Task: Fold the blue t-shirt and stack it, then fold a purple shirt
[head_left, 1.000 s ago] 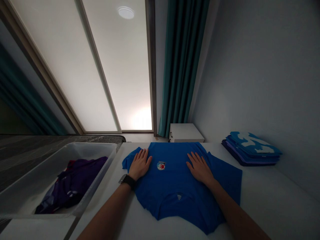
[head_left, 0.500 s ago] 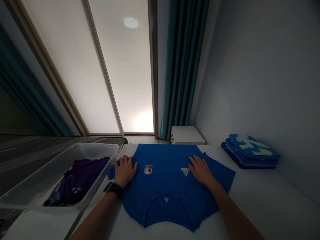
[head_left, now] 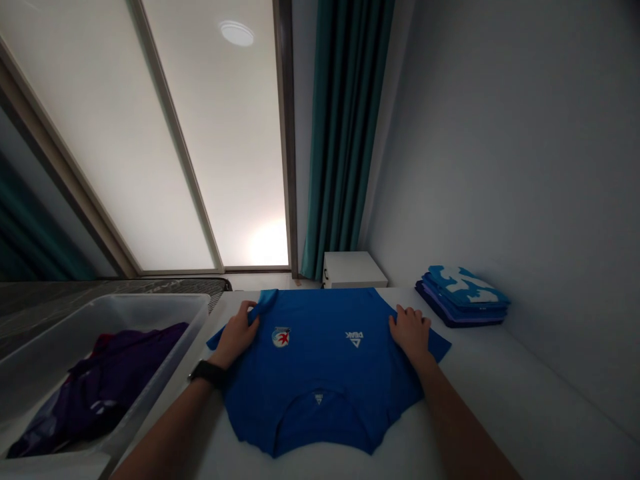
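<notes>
A blue T-shirt (head_left: 320,367) lies spread on the white table (head_left: 500,400), collar toward me, with a round badge and a white logo on its chest. My left hand (head_left: 236,337), a dark watch on its wrist, pinches the shirt's left edge and lifts a fold of cloth. My right hand (head_left: 411,330) rests on the shirt's right side near the sleeve with its fingers curled onto the fabric.
A translucent plastic bin (head_left: 150,320) at the left holds dark purple clothes (head_left: 95,393). A stack of folded blue and purple garments (head_left: 463,297) sits at the back right by the wall. A small white cabinet (head_left: 353,269) and a teal curtain (head_left: 345,133) stand behind the table.
Both hands slid outward across the shirt, smoothing it flat. The left hand went from lying flat to pinching and lifting the left edge. The right hand's fingers curled at the right side.
</notes>
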`<state>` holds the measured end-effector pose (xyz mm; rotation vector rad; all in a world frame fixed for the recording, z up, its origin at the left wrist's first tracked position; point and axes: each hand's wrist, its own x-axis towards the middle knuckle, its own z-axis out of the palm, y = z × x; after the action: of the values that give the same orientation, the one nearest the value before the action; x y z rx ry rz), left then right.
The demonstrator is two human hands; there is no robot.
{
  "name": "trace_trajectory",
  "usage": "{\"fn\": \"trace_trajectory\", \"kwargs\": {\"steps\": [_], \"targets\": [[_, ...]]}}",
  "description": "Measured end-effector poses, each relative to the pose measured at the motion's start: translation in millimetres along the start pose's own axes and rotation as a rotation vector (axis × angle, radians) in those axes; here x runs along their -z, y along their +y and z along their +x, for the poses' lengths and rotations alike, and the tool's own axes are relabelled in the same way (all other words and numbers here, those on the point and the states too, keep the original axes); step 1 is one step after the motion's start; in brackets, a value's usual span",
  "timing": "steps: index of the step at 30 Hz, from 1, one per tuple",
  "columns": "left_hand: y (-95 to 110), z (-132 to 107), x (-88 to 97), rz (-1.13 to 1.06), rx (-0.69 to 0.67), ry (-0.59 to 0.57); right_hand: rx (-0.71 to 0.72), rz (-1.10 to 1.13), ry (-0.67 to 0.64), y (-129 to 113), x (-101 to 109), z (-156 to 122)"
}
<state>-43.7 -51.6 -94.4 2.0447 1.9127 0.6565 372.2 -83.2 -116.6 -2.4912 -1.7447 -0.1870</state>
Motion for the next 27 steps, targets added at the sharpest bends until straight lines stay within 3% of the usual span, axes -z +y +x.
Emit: {"fn": "trace_trajectory", "kwargs": {"steps": [4,8,10,13,14,16,19,21,23,25,27], "targets": [[-22,6,17.1,0.086,0.193,-0.049,0.062,0.023,-0.061,-9,8,1],[-33,16,34.0,-0.114,0.267,-0.12,0.124,0.178,-0.156,-7,17,13],[-27,21,38.9,-0.241,0.248,-0.122,0.148,0.378,-0.197,-6,23,21],[-1,29,43.1,-0.553,0.239,-0.043,0.135,0.683,-0.257,-13,38,31],[11,32,44.4,-0.58,0.24,0.006,0.135,0.75,-0.237,-17,44,33],[32,38,47.2,-0.549,0.182,0.156,0.182,0.827,-0.079,-25,57,38],[44,47,48.7,-0.352,-0.094,0.32,0.303,0.828,0.247,-30,64,44],[35,51,45.6,-0.17,-0.16,0.215,0.277,0.719,0.202,-25,57,49],[17,53,40.0,-0.015,-0.047,0.002,0.184,0.565,-0.01,-15,42,53],[-3,54,34.6,0.014,0.04,-0.073,0.142,0.504,-0.135,-4,28,55],[-14,54,31.5,0.004,0.072,-0.092,0.134,0.502,-0.178,2,21,57]]}}
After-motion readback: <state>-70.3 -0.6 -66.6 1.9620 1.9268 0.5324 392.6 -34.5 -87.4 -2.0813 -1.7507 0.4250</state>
